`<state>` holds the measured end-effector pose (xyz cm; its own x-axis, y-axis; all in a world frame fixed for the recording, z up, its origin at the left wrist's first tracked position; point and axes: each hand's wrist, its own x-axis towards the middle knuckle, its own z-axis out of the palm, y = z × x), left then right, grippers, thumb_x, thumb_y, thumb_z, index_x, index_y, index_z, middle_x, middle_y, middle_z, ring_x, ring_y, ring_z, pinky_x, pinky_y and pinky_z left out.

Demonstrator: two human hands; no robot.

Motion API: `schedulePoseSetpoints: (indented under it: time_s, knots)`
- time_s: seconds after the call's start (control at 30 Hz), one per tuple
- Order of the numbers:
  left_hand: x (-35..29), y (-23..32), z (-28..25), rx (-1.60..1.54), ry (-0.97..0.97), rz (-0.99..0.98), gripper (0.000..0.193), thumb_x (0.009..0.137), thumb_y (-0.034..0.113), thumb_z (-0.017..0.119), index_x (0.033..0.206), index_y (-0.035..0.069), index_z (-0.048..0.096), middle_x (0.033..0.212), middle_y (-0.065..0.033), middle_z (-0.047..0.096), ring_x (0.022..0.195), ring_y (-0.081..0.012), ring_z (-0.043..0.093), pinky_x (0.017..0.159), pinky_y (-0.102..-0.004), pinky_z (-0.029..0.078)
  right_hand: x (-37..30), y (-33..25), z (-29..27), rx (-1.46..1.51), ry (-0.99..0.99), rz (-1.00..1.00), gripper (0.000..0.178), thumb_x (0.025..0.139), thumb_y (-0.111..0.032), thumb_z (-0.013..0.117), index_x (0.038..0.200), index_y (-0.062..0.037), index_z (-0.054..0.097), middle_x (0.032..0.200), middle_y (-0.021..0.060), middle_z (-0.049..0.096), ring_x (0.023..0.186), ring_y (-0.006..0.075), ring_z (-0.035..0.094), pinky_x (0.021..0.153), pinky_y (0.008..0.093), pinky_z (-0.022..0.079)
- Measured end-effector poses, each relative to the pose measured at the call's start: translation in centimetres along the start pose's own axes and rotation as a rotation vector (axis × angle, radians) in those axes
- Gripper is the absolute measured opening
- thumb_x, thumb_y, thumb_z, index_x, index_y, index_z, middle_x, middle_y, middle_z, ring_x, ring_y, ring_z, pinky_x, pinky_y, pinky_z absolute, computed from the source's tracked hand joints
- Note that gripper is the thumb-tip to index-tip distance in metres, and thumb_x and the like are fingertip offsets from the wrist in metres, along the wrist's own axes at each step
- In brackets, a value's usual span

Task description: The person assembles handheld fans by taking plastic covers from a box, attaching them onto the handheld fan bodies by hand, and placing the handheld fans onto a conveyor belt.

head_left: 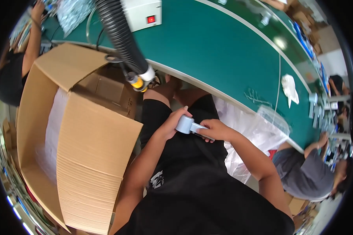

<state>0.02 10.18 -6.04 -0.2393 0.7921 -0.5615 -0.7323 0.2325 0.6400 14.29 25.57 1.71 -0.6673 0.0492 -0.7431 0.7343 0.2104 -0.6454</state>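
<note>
Above my lap I hold a light grey device (185, 125) with a thick rounded head and a narrow flat handle; its exact kind I cannot make out. My left hand (175, 122) is wrapped round the head end, thumb pointing up along it. At the other end, my right hand (215, 130) grips the handle between thumb and fingers, and the fingertips show beneath it. The device lies tilted, its head toward my left and its handle toward my right.
A large open cardboard box (94, 149) stands at my left. Over its far corner hangs a black ribbed hose (121, 35). Ahead is a green workbench (208, 47) with a white box-shaped unit (143, 15) and a white glove (289, 89). Plastic bagging (243, 129) lies at my right, near a seated co-worker (302, 172).
</note>
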Motion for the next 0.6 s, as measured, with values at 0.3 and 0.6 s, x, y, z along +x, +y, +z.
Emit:
schedulePoseSetpoints:
  time_s: [0.3,0.6]
  knots:
    - [2.5,-2.6,-2.2,-0.224,-0.103,-0.001,0.05,0.098,0.05,0.046,0.106,0.005,0.067,0.084,-0.0049,0.059,0.078,-0.0133,0.06,0.07,-0.0267,0.048,2.4,-4.6,1.2,-0.438,-0.046,0.042,0.051,0.094,-0.048,0.054,0.09,0.0028,0.054,0.068,0.011,0.064,0.056,0.0206,0.066,0.054,0.0339,0.053]
    - [3.1,-2.9,-3.7,-0.2,-0.125,0.211,0.035,0.099,0.033,0.045,0.102,0.004,0.065,0.084,-0.0047,0.06,0.078,-0.013,0.06,0.072,-0.027,0.048,3.7,-8.4,2.3,-0.509,-0.03,0.149,0.048,0.094,-0.043,0.054,0.089,0.0046,0.054,0.065,0.0134,0.063,0.055,0.0231,0.066,0.057,0.0364,0.052]
